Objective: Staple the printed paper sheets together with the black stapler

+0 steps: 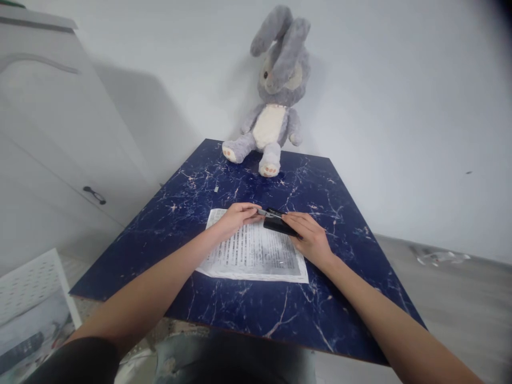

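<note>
A slim grey pen [262, 212] is held level between my two hands above a printed sheet [256, 261]. My left hand [240, 216] pinches the pen's left end, with its fingers closed. At the other end, the closed fingertips of my right hand [308, 234] meet the pen. Just under it lies a flat black case-like object [279, 226], partly covered by my right fingers; its exact kind is unclear. The sheet, covered in dense print, lies beneath both hands on the dark blue marbled table [256, 309].
A grey plush rabbit [272, 122] sits at the table's far edge against the white wall. To the left stands a white cabinet [52, 128] with a dark handle. A white perforated panel [30, 282] is at lower left. Clear plastic [440, 258] lies on the floor at right.
</note>
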`<state>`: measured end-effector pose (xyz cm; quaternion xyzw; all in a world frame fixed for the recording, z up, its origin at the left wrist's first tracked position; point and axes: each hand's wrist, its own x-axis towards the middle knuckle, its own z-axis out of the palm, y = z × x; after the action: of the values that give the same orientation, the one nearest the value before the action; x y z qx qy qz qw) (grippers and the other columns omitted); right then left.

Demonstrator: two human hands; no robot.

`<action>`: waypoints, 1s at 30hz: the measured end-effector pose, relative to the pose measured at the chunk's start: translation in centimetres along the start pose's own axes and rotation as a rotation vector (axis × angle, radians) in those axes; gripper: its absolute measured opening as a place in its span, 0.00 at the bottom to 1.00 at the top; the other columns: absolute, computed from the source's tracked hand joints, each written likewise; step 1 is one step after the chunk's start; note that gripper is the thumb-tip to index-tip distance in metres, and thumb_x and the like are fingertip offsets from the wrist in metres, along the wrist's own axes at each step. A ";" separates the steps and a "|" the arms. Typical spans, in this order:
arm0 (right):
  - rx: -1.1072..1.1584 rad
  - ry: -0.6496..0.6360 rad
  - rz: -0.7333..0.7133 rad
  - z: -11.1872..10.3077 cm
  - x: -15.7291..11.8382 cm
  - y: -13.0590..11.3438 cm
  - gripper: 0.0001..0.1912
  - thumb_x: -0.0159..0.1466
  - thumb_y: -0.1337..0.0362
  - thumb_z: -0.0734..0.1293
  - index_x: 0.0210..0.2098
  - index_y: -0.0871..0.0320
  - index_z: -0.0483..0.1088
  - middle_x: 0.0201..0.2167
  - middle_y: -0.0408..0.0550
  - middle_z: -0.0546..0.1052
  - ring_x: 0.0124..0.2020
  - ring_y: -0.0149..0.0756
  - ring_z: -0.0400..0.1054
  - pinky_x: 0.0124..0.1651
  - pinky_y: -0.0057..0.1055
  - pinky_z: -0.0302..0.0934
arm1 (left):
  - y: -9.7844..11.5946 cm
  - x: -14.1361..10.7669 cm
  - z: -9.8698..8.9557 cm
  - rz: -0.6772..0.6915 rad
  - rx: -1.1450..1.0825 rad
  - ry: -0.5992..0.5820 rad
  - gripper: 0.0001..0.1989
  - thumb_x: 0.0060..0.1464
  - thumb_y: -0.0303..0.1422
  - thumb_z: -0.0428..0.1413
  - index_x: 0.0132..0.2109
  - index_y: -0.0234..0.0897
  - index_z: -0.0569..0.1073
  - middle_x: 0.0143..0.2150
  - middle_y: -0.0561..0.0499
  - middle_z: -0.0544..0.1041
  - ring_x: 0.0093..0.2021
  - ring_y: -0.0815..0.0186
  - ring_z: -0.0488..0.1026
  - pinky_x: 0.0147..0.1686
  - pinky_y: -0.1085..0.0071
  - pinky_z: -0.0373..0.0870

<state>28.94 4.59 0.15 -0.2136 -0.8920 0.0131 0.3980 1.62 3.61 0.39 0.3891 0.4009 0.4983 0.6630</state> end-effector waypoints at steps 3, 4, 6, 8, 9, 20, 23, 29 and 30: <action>-0.001 0.020 -0.022 0.1 0.0 0.1 0.30 0.65 0.79 0.65 0.64 0.51 0.69 0.53 0.51 0.80 0.57 0.47 0.73 0.57 0.50 0.73 | 0.0 0.0 -0.3 -0.001 -0.004 -0.031 0.08 0.65 0.23 0.58 0.48 0.30 0.80 0.46 0.41 0.84 0.48 0.63 0.83 0.64 0.59 0.71; -0.008 0.025 -0.032 0.0 0.0 0.1 0.31 0.65 0.79 0.65 0.64 0.51 0.69 0.53 0.51 0.81 0.57 0.47 0.73 0.57 0.50 0.74 | 0.0 0.0 -0.4 0.001 0.001 -0.037 0.08 0.65 0.24 0.58 0.48 0.30 0.80 0.47 0.40 0.84 0.48 0.63 0.82 0.64 0.59 0.71; -0.029 0.028 -0.048 0.0 0.1 -0.1 0.31 0.65 0.80 0.64 0.64 0.51 0.69 0.53 0.50 0.81 0.57 0.47 0.73 0.56 0.50 0.74 | -0.1 0.0 -0.5 0.005 0.009 -0.046 0.08 0.65 0.26 0.59 0.49 0.30 0.81 0.48 0.40 0.84 0.50 0.62 0.82 0.64 0.59 0.71; -0.045 0.022 -0.066 -0.2 0.3 -0.3 0.31 0.65 0.81 0.63 0.64 0.52 0.70 0.52 0.51 0.81 0.56 0.48 0.74 0.56 0.50 0.74 | -0.1 0.0 -0.6 0.005 0.018 -0.057 0.09 0.66 0.30 0.60 0.49 0.30 0.81 0.50 0.39 0.83 0.51 0.61 0.82 0.64 0.59 0.71; -0.050 0.018 -0.076 -0.3 0.4 -0.5 0.31 0.65 0.81 0.63 0.64 0.53 0.70 0.52 0.51 0.81 0.56 0.48 0.74 0.56 0.50 0.74 | -0.1 0.0 -0.6 0.006 0.022 -0.060 0.09 0.66 0.30 0.60 0.49 0.30 0.81 0.50 0.38 0.83 0.51 0.61 0.81 0.64 0.59 0.71; -0.040 -0.043 -0.085 -0.6 0.4 -1.0 0.28 0.68 0.77 0.63 0.63 0.51 0.71 0.53 0.50 0.81 0.57 0.48 0.73 0.56 0.50 0.74 | -0.5 0.4 -0.9 0.012 0.056 -0.052 0.08 0.63 0.29 0.62 0.47 0.30 0.81 0.48 0.39 0.83 0.49 0.61 0.82 0.62 0.59 0.72; -0.017 -0.048 -0.048 -0.6 0.5 -1.1 0.27 0.68 0.76 0.64 0.64 0.49 0.71 0.53 0.50 0.81 0.56 0.48 0.73 0.56 0.51 0.74 | -0.6 0.5 -0.9 0.033 0.074 -0.063 0.11 0.58 0.29 0.66 0.48 0.30 0.81 0.46 0.41 0.84 0.47 0.62 0.82 0.60 0.60 0.73; 0.022 -0.041 -0.031 -0.5 0.7 -1.3 0.28 0.67 0.76 0.64 0.64 0.50 0.70 0.52 0.50 0.81 0.53 0.47 0.74 0.54 0.50 0.74 | -0.6 0.2 -0.5 0.095 0.209 -0.043 0.16 0.50 0.34 0.72 0.44 0.32 0.81 0.39 0.44 0.84 0.39 0.64 0.81 0.48 0.65 0.76; 0.027 -0.043 -0.037 -0.5 0.7 -1.3 0.28 0.67 0.76 0.64 0.64 0.50 0.70 0.52 0.50 0.81 0.53 0.47 0.74 0.53 0.50 0.74 | -0.5 0.2 -0.4 0.104 0.223 -0.047 0.16 0.49 0.35 0.72 0.43 0.32 0.80 0.38 0.45 0.84 0.38 0.64 0.81 0.46 0.66 0.76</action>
<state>28.41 3.60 1.19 -0.1917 -0.9038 0.0222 0.3819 1.45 3.72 -0.28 0.4921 0.4176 0.4750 0.5982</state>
